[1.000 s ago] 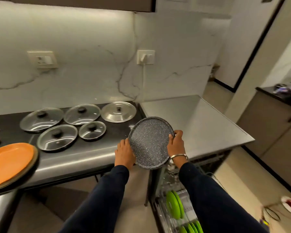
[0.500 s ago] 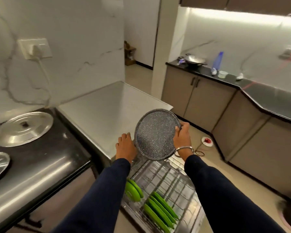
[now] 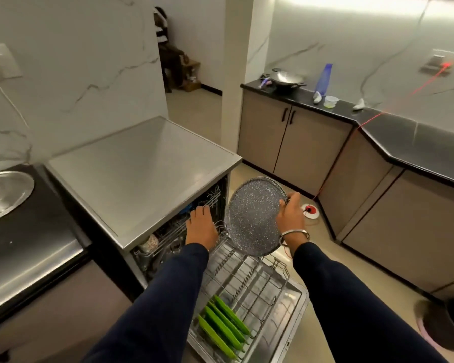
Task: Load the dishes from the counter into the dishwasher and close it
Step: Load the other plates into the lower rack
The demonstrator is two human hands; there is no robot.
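over the open dishwasher (image 3: 142, 176), beside the dark tabletop (image 3: 32, 231), the lower rack (image 3: 249, 281) sat pulled out on the door, so its empty wire slots lay within your reach. green plates (image 3: 224, 327) already stood on edge at its near end, leaving the far rows free. you held the speckled grey plate (image 3: 253, 216) tilted almost upright above those rows, likely to slot it in edgewise. your right hand (image 3: 291, 214) pinched its rim, wrist bent, forearm reaching forward. your left hand (image 3: 201, 226) lay released, fingers straight, reaching toward the upper rack (image 3: 210, 197).
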